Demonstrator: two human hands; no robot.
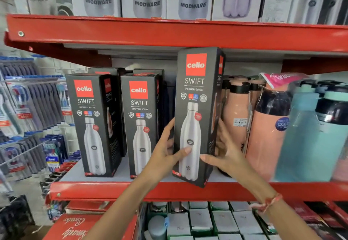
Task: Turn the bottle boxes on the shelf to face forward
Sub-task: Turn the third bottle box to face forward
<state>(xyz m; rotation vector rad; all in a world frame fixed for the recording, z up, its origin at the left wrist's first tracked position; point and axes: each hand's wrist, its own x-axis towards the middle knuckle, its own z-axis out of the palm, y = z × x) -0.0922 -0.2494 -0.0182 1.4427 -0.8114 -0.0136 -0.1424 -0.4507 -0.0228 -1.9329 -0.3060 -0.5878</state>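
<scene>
Holding the third bottle box (195, 115) between them, both hands were at the red shelf (131, 190); the left hand (165, 153) was wrapped round the box's left edge, thumb across the printed bottle on the front face; the right hand (226, 153) gripped the box's right side, thumb on the lower front corner, fingers behind and hidden. The box stood at the front lip of the shelf, tilted slightly, its top close under the upper shelf (169, 32), its "cello SWIFT" front face toward the camera, lower right corner overhanging the shelf edge. Two further bottle boxes sat to its left, upright on the shelf: the first box (92, 125) and the second box (141, 127), fronts outward, more black boxes behind them. Just right of the held box stood pink bottles (263, 136) and blue bottles (310, 136); a red thread band (271, 202) was on the right wrist.
</scene>
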